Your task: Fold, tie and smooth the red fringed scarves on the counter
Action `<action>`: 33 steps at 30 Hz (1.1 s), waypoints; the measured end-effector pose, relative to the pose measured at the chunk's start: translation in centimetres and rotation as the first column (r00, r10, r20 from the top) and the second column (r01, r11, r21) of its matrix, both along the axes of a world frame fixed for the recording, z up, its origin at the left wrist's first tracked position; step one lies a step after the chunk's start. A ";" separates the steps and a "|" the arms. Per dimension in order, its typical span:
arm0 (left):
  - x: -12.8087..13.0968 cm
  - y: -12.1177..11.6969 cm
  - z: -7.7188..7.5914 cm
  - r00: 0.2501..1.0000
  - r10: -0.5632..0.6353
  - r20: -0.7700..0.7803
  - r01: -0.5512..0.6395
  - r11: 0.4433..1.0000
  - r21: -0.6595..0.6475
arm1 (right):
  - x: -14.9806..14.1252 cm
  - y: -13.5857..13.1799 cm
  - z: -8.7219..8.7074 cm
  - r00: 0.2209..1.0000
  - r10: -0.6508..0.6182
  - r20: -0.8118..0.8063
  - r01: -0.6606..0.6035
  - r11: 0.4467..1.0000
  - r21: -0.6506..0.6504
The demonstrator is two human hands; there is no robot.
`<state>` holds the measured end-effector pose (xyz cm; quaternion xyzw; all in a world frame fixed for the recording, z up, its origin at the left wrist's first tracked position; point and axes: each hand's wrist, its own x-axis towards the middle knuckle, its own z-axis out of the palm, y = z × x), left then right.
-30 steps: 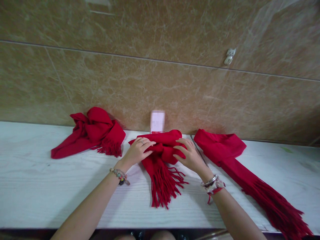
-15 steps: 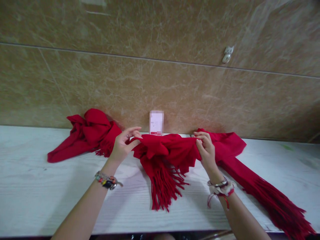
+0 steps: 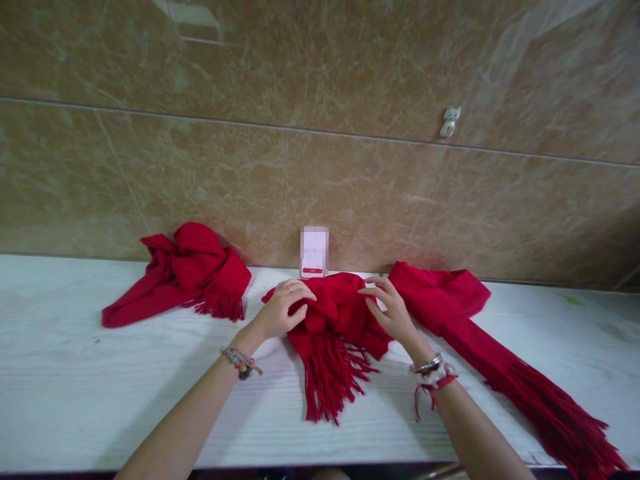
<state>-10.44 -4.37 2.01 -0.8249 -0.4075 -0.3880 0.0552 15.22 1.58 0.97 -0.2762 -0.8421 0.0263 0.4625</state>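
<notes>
A bunched red scarf [image 3: 330, 307] lies in the middle of the white wooden surface, its fringe hanging toward me. Over its left part rests my left hand [image 3: 283, 310], fingers curved and thumb apart, with no cloth visibly pinched. At the scarf's right side, my right hand [image 3: 393, 310] has its fingers loosely spread; whether the fingertips touch the cloth is hard to tell. Another red scarf [image 3: 200, 263], twisted and folded with a short fringe, is to the left. To the right, a third red scarf [image 3: 440, 293] is folded at the top, its long fringed end trailing toward the front edge.
A phone [image 3: 314, 253] with a blurred-out screen leans on the brown marble-tile wall [image 3: 250, 180] behind the middle scarf. Higher on the wall sits a small white cat-shaped hook [image 3: 450, 122]. The white surface [image 3: 150, 387] ends at a front edge close to me.
Half a second ago both hands held the middle scarf's edge stretched out sideways. They have since let go and moved inward, and the cloth lies lower and more gathered.
</notes>
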 end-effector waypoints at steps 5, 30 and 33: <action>1.2 -0.6 -0.2 0.976 -0.001 -0.220 -0.013 0.998 -0.061 | 0.3 -0.9 0.9 0.962 0.112 0.248 -0.108 0.994 -0.032; 0.7 0.5 -1.1 0.972 0.181 -0.147 -0.166 0.980 0.107 | -0.3 0.2 -0.6 0.943 0.083 0.322 -0.085 0.996 -0.007; 0.3 0.4 -0.7 0.976 0.209 -0.053 -0.201 0.971 0.131 | -0.2 0.3 -0.3 0.985 0.072 0.158 -0.069 0.997 -0.023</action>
